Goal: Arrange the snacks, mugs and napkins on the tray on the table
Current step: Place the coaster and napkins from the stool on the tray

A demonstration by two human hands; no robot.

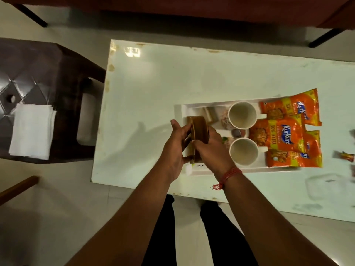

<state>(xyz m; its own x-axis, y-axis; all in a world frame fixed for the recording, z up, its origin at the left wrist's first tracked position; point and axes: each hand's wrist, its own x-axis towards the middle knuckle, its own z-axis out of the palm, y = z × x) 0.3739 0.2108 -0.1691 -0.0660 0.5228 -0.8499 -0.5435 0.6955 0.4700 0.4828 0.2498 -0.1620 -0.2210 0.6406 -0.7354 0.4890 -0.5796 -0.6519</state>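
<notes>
A white tray [221,169] lies on the white table [153,83]. Two white mugs stand in it, one at the back [242,115] and one in front [244,151]. To their right, several orange snack packets [282,135] lie on the tray's right end. Over the tray's left end, both hands hold a brown holder [198,131] upright. My left hand [175,148] grips its left side and my right hand [211,148] grips its right side. A stack of white napkins [31,131] lies on the dark stool at the left.
The dark brown stool [48,73] stands left of the table. A clear plastic lid [326,187] and small wrapped sweets [347,156] lie on the table at the right. Dark furniture legs show along the top. My legs are at the table's near edge.
</notes>
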